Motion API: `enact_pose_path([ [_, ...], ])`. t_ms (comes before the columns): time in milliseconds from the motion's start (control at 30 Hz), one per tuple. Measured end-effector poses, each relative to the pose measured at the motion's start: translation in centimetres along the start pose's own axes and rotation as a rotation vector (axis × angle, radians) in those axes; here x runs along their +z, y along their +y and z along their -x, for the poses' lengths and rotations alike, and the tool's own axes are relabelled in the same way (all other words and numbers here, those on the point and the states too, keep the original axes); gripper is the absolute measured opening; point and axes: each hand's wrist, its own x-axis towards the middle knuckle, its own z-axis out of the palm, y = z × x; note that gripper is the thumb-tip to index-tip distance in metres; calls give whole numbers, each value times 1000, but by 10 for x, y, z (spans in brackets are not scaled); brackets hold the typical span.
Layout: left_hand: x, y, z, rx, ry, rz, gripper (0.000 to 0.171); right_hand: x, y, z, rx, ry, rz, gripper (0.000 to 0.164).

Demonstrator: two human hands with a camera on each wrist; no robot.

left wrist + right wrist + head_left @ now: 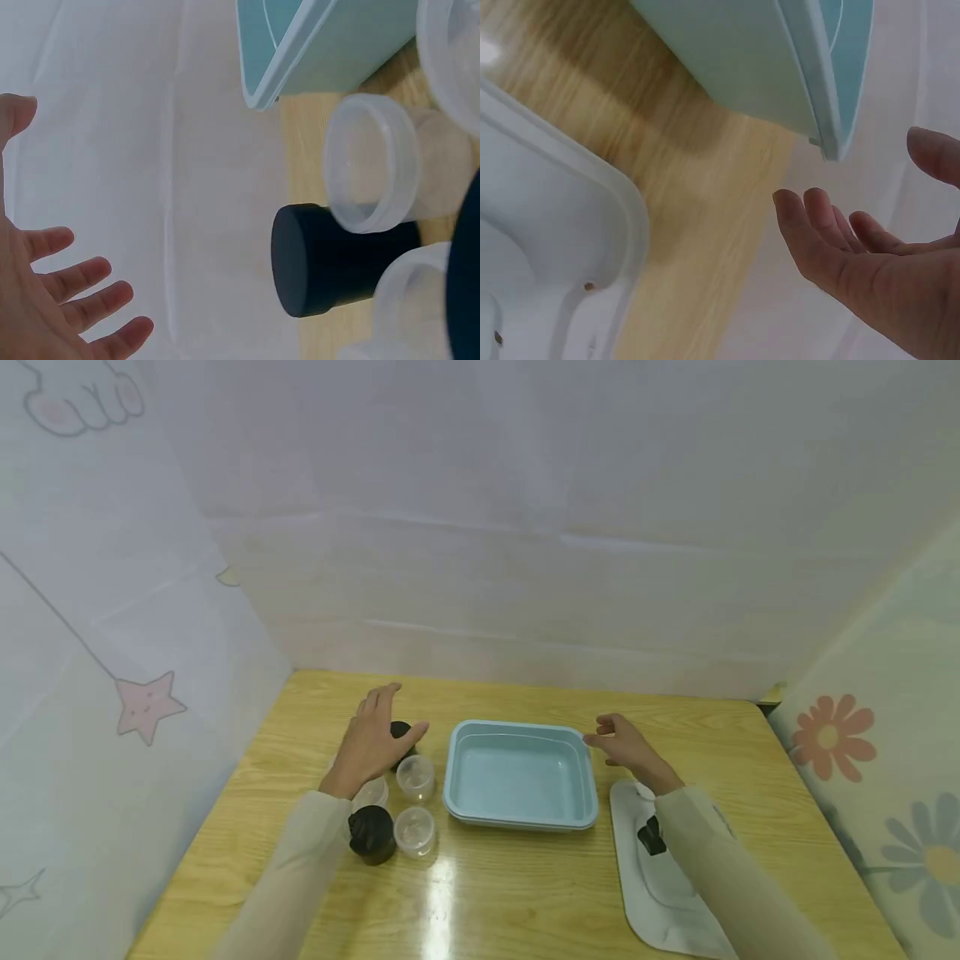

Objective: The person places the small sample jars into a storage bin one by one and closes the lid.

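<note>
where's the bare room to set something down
Bare tabletop lies on the near side of the blue basin, between the clear cups and the white plastic piece. A narrow strip runs between basin and back sheet. Left of the basin is crowded: cups and black containers cluster near the left hand.

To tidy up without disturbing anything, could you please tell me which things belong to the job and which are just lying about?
Apparently in the job:
- pale-blue rectangular tray, near the right grip
- black cylindrical containers and clear plastic cups, near the left grip

Apparently just lying about:
- white plastic tray
- small black piece on it
</note>
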Motion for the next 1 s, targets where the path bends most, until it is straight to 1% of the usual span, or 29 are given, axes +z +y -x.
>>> enact_pose_path([
  [200,11,0,18,-36,-16,144,77,6,7,8,30,-23,-58,66],
  [400,22,2,35,-44,14,233,71,11,11,10,37,-17,-86,63],
  [533,29,2,47,-81,10,285,70,15,12,10,56,-14,-88,61],
  [633,37,2,58,-98,6,304,71,17,13,10,66,-14,-95,60],
  [767,47,1,70,-110,20,316,72,21,16,8,67,-7,-118,55],
  [933,61,-1,83,-118,46,343,71,26,21,6,93,8,-133,51],
  [1000,67,-2,87,-118,51,336,71,27,22,7,102,12,-133,51],
])
